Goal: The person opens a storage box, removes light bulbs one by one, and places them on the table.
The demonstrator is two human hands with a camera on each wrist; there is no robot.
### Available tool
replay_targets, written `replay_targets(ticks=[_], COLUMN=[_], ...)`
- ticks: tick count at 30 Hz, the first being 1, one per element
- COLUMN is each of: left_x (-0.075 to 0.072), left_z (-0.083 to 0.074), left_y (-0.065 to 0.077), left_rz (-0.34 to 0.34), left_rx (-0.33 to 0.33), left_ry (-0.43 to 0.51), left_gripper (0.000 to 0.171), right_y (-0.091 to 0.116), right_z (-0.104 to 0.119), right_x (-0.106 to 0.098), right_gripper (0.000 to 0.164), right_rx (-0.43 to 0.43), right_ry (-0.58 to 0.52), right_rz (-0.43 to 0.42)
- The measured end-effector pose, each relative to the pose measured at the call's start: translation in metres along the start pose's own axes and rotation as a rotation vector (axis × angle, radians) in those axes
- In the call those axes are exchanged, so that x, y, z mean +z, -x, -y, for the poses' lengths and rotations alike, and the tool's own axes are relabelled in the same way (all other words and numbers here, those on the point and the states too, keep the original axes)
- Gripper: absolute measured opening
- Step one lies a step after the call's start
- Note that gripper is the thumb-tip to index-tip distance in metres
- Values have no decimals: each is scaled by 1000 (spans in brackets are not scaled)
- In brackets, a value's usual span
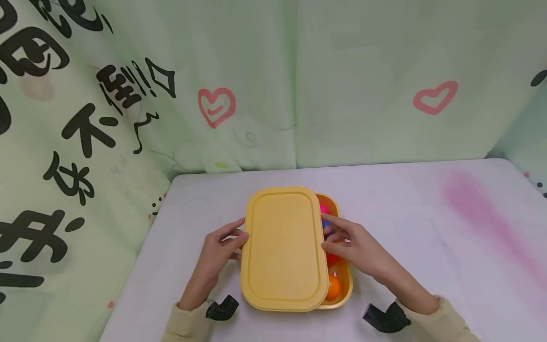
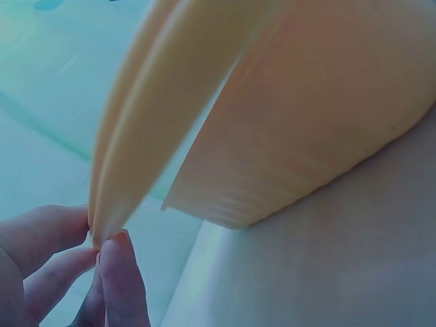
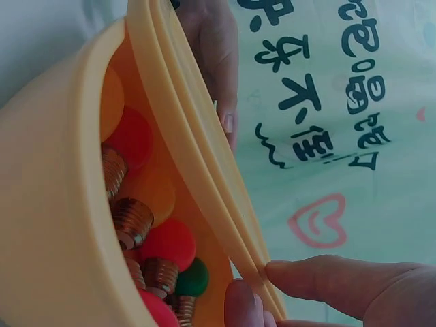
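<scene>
A yellow rectangular lid (image 1: 284,249) lies over most of a yellow box (image 1: 348,280), shifted left so the box's right strip shows. My left hand (image 1: 213,256) pinches the lid's left edge between thumb and fingers; in the left wrist view that edge juts out past the box wall (image 2: 293,129). On the opposite side, my right hand (image 1: 356,242) pinches the lid's right edge. Inside the box are an orange ball (image 1: 333,287), red balls (image 3: 169,244), a green ball (image 3: 192,276) and several ribbed copper-coloured cylinders (image 3: 131,221). The lid hides the rest.
The box stands on a table with a whitish cover (image 1: 410,223) that has a pink smear (image 1: 483,209) at the right. A pale green curtain (image 1: 354,95) with hearts and black lettering hangs behind and to the left. Black devices (image 1: 386,318) sit at both wrists.
</scene>
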State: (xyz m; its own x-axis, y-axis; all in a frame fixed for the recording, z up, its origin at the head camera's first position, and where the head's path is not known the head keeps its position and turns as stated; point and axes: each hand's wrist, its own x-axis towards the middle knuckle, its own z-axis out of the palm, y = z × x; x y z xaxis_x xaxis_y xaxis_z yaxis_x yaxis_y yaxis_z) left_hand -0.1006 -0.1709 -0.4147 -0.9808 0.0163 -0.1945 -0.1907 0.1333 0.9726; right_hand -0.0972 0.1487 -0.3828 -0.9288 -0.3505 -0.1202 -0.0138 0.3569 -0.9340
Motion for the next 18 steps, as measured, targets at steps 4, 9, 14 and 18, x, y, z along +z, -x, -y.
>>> replay_targets(ticks=[4, 9, 14, 18], left_x=[-3, -6, -12, -17], left_z=[0, 0, -3, -5], left_y=[-1, -2, -3, -3], left_rz=[-4, 1, -1, -3], left_rx=[0, -12, -13, -8], left_ry=[-9, -20, -37, -49], left_gripper=[43, 43, 43, 44], right_y=[-1, -2, -6, -9], right_z=[2, 3, 6, 9], right_x=[1, 2, 5, 9], right_gripper=[66, 64, 62, 61], right_rx=[5, -1, -30, -60], right_ry=[22, 30, 15, 18], right_rz=[0, 1, 14, 20])
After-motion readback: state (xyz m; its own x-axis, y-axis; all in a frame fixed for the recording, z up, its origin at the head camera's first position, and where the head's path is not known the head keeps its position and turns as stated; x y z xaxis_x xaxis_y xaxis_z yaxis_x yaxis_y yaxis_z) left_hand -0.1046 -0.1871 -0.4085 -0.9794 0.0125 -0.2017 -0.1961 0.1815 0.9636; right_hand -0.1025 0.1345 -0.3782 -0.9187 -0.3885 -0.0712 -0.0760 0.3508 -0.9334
